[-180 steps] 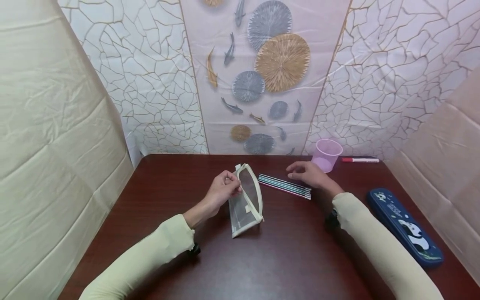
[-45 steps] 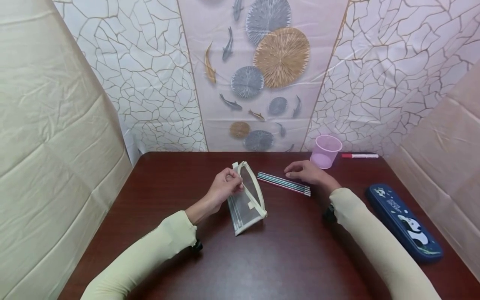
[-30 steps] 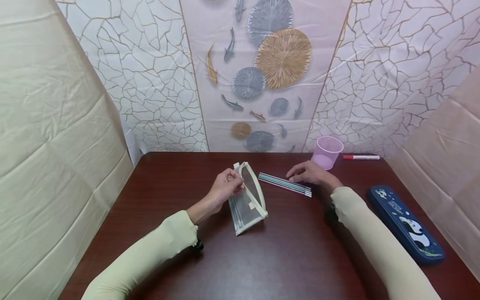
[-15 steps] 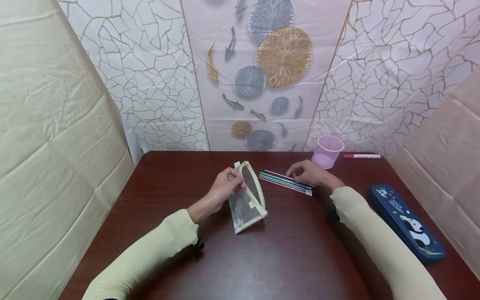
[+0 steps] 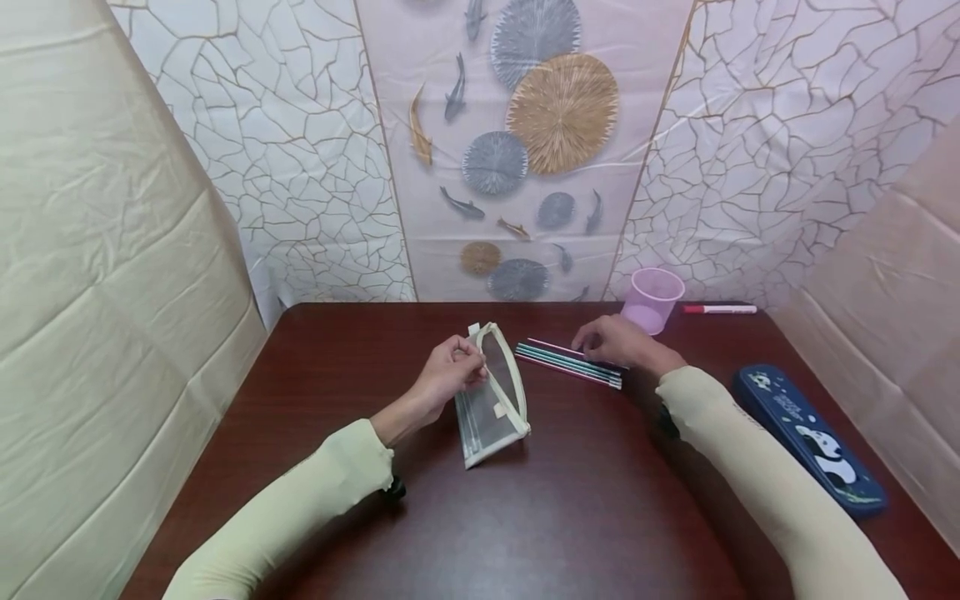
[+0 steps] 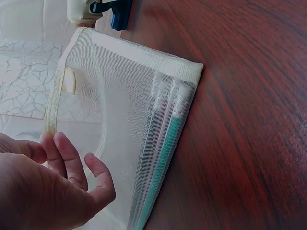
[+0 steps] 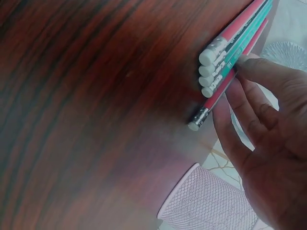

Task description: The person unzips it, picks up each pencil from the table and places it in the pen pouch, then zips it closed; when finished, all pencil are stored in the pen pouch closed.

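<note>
My left hand (image 5: pixel 450 371) pinches the zipper edge of a see-through mesh pencil pouch (image 5: pixel 487 425), whose mouth gapes open. Inside the pouch, the left wrist view shows several pencils (image 6: pixel 165 129), one of them green, along the bottom seam. My right hand (image 5: pixel 618 340) holds a red pencil (image 7: pixel 221 91) between thumb and fingers, low over the table at the far side of a row of pencils (image 5: pixel 566 365). White erasers (image 7: pixel 207 57) cap the row's near ends in the right wrist view; red, black and green barrels lie side by side.
A pink mesh cup (image 5: pixel 654 300) stands behind my right hand, with a red-capped white marker (image 5: pixel 720 309) to its right. A dark blue panda pencil case (image 5: pixel 810 437) lies along the right side of the brown table (image 5: pixel 525 533).
My right hand, hovering over the pencils earlier, has taken hold of the red pencil and drawn it slightly away from the row. My left hand keeps its grip on the pouch.
</note>
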`<state>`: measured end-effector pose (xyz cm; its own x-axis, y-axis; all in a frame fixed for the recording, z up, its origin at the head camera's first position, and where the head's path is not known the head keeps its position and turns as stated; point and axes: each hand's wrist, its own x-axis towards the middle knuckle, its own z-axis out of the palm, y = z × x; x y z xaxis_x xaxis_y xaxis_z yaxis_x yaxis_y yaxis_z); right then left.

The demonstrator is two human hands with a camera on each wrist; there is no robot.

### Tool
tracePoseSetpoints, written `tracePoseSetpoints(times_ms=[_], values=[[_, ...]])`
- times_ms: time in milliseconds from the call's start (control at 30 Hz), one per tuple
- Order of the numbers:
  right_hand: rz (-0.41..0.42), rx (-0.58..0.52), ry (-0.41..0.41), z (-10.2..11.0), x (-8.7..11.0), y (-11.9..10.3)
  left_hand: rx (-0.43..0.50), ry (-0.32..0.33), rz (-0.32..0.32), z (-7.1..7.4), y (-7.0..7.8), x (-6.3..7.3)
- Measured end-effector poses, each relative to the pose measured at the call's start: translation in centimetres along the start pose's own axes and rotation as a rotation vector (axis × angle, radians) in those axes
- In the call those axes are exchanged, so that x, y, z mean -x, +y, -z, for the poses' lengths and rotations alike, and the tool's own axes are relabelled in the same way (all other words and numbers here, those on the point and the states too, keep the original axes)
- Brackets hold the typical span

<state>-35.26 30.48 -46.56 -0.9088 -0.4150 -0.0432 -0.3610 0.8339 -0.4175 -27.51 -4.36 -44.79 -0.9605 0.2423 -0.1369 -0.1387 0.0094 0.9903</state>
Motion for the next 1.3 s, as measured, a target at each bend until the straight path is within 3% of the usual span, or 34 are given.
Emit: tracePoseSetpoints(times_ms=[267, 433, 600, 700, 800, 933, 1300], values=[[-0.006, -0.001, 0.017, -0.4, -0.5, 0.5, 0.0, -0.019, 0.001, -0.2, -0.1, 0.0], [-0.002, -0.008, 0.109, 0.0, -0.9, 0.4, -0.003, -0.018, -0.006, -0.2, 0.0, 0.0], [0.08, -0.068, 0.252, 1.1, -0.8, -1.9, -0.003, -0.014, -0.002, 0.0, 0.1, 0.0], [0.155, -0.14, 0.296, 1.4, -0.4, -3.8, -0.001, -0.014, -0.001, 0.1, 0.1, 0.1], [0.19, -0.187, 0.296, 1.3, -0.1, -5.3, -0.002, -0.012, -0.006, 0.1, 0.1, 0.1], [0.183, -0.155, 0.251, 0.8, 0.2, -6.1, -0.001, -0.008, -0.008, 0.1, 0.2, 0.1], [0.13, -0.127, 0.208, -0.1, 0.2, -3.9, -0.002, -0.006, 0.002, 0.0, 0.1, 0.1]])
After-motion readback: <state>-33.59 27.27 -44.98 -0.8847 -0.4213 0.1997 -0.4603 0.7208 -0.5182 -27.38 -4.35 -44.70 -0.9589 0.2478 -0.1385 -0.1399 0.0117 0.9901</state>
